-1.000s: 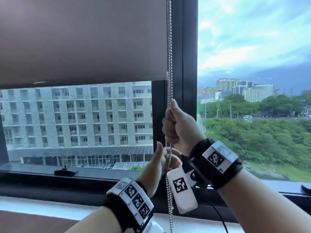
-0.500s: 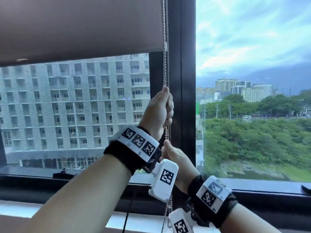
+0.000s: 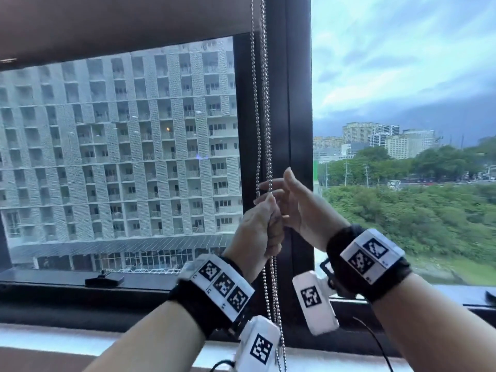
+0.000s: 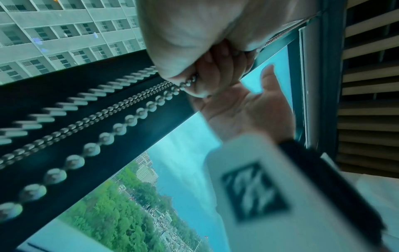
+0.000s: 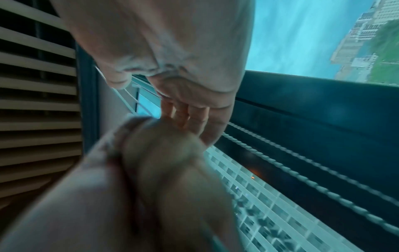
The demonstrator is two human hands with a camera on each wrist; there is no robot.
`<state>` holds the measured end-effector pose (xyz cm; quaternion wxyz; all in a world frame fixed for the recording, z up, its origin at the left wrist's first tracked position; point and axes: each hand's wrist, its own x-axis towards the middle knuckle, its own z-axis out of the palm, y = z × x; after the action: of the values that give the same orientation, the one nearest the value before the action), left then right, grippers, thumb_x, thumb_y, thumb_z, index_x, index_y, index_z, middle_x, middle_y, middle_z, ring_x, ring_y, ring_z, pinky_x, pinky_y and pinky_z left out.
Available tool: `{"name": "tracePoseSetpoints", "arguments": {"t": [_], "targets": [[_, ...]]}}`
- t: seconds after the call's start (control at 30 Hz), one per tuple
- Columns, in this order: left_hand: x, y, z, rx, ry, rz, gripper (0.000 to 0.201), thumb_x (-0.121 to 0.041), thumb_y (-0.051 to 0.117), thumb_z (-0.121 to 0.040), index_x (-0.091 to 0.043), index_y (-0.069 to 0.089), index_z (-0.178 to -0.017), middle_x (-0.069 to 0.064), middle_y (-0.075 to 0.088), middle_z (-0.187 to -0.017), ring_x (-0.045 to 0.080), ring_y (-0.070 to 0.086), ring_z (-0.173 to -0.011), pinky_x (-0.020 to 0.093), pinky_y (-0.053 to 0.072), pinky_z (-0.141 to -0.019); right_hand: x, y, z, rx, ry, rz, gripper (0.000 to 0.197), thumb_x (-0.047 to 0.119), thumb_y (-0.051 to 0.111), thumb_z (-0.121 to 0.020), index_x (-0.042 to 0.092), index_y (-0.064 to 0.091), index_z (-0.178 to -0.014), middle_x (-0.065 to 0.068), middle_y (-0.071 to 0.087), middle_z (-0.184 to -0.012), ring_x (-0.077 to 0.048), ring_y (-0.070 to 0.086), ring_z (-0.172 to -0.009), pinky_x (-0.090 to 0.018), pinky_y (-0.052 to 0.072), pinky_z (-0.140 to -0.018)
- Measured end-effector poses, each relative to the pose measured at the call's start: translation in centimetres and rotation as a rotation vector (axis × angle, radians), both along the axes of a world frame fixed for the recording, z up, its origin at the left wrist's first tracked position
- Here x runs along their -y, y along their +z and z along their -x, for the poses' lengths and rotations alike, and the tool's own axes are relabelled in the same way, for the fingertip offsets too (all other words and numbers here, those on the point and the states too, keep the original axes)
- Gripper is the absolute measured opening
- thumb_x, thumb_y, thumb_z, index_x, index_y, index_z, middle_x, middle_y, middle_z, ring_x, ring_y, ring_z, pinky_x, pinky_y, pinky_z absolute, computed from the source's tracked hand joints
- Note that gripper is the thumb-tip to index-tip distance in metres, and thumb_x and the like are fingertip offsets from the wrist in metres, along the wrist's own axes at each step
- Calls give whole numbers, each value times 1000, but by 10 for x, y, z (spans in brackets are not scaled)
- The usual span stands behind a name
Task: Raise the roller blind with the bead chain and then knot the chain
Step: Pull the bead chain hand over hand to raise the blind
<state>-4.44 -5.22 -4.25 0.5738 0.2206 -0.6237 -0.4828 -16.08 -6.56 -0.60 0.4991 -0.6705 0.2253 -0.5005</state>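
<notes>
With the left hand (image 3: 259,232) clenched on the silver metal bead chain (image 3: 264,108) hanging at twelve o'clock and the right hand (image 3: 300,208) spread open, regrip higher, then pull the same strand straight down.

Roller blind (image 3: 120,25): brown fabric, drawn high, bottom edge near window top. Bead chain (image 3: 264,116): silver metal, two strands hanging vertically beside dark frame, passing down below the sill.
</notes>
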Motion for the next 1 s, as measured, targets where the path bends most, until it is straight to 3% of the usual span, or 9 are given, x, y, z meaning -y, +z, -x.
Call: {"name": "tracePoseSetpoints", "arguments": {"t": [0.13,0.2,0.33,0.43,0.57,0.7,0.8,0.87,1.0], "targets": [[-5,-19,-1,59,8,-62,48,-44,36,-96,-24,33,-53,-9,27,-44,7,18,-39,27,11,-43,-8,37,-6,20,54,71,55,48,33,-95,2,48,-122,-14,61,-88,-25,59,-77,-32,50,-67],[-5,-28,-6,92,45,-80,43,-52,42,-88,-22,36,-58,0,30,-52,13,22,-48,30,14,-50,-11,51,-10,61,92,63,46,46,32,-97,7,50,-115,-11,57,-79,-22,55,-68,-32,48,-62],[-7,-41,-10,142,54,-110,57,-70,52,-71,-16,49,-90,12,38,-77,21,28,-66,31,25,-56,-14,59,-22,114,70,29,45,52,32,-96,17,41,-68,1,30,-56,-12,24,-47,-24,21,-41],[-10,-53,-11,243,83,-136,46,-61,40,-80,-16,51,-80,2,49,-57,18,37,-58,29,30,-55,-11,46,-28,140,50,28,47,52,30,-96,22,24,-60,7,22,-45,-9,13,-39,-19,8,-36],[-4,-61,-18,289,52,-125,47,-64,37,-79,-26,62,-68,1,55,-63,20,46,-61,28,38,-61,-8,20,-30,193,88,-17,46,49,31,-97,23,23,-60,9,22,-42,-8,12,-38,-18,7,-36],[9,-26,-26,149,9,-64,77,-68,22,-87,-10,64,-112,24,67,-103,38,64,-96,47,52,-87,-5,-3,-37,239,67,-98,50,47,37,-96,21,32,-54,7,25,-40,-8,16,-33,-16,12,-33],[13,20,-29,77,-29,32,69,-61,21,-89,-8,61,-111,14,70,-92,27,68,-87,39,55,-78,-4,-23,-42,204,23,-109,55,45,37,-97,20,45,-49,7,28,-39,-7,21,-30,-14,17,-31],[10,50,-29,73,-50,97,62,-53,19,-96,-8,59,-110,10,71,-87,23,69,-83,35,52,-77,-4,-36,-43,192,42,-130,50,47,41,-95,22,41,-52,7,26,-42,-7,18,-32,-15,16,-32],[6,92,-19,-1,-74,125,48,-46,25,-99,-12,59,-101,0,62,-65,12,60,-54,24,48,-52,-2,-53,-40,158,35,-163,42,51,46,-87,22,34,-58,6,28,-46,-12,21,-40,-22,15,-35]]}}
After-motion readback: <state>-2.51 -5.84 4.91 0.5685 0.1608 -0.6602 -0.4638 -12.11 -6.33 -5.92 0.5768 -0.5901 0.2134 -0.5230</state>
